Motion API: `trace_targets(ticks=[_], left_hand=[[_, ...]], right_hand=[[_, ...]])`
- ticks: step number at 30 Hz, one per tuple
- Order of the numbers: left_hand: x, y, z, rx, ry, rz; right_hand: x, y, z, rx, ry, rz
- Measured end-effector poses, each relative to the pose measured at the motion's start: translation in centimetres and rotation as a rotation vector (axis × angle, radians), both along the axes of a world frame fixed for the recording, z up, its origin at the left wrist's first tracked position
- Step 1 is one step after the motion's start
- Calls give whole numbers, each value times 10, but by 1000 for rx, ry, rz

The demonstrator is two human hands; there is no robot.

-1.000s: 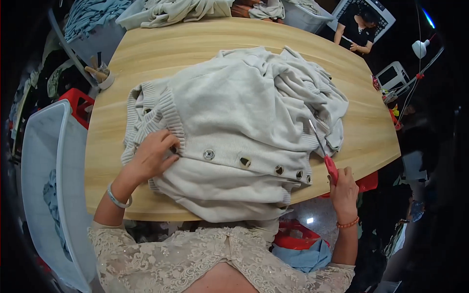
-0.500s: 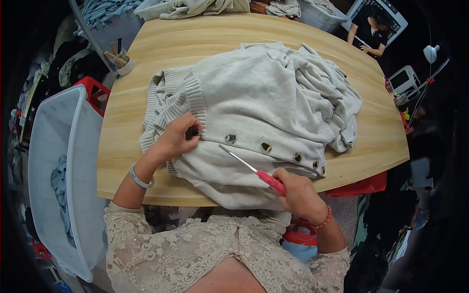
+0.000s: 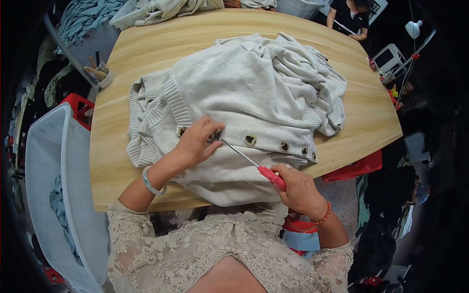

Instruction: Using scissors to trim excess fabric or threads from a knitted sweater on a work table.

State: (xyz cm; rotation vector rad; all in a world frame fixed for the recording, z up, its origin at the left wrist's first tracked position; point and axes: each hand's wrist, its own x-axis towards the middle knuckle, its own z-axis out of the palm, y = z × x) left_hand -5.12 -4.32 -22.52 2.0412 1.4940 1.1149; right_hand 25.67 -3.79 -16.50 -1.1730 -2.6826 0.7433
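A cream knitted cardigan (image 3: pixel 222 83) lies spread on the wooden table, with ribbed edges and a row of dark, pale-rimmed buttons along its front. Thumb and fingers of my left hand (image 3: pixel 196 141) close on one button (image 3: pixel 215 135) of that row. In my right hand (image 3: pixel 300 189) is a red-handled tool (image 3: pixel 270 177) with a long, thin metal shaft. Its tip meets the edge of the button in my left fingers; its exact shape there is too small to make out. Another button (image 3: pixel 250 140) shows just right of the tip.
The table (image 3: pixel 366 112) carries a cup of tools (image 3: pixel 105 78) at its left edge. A large white bin (image 3: pixel 46 161) with blue-grey cloth stands at left. Garments fill a tub (image 3: pixel 126 15) at the far edge. A co-worker (image 3: pixel 349 18) sits at the far right.
My left hand has moved from the ribbed edge onto a button. The tool's tip has come to that button. The whole view has shifted slightly.
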Motion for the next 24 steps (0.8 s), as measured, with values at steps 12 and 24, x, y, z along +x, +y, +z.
trace_targets(ticks=[12,24], left_hand=[[32,16,17,142,226,-90],[70,40,12,-200,203,-295]], right_hand=[[30,-7,-18,-70,95,-40],[65,-26,-16,-178,-13,-140]])
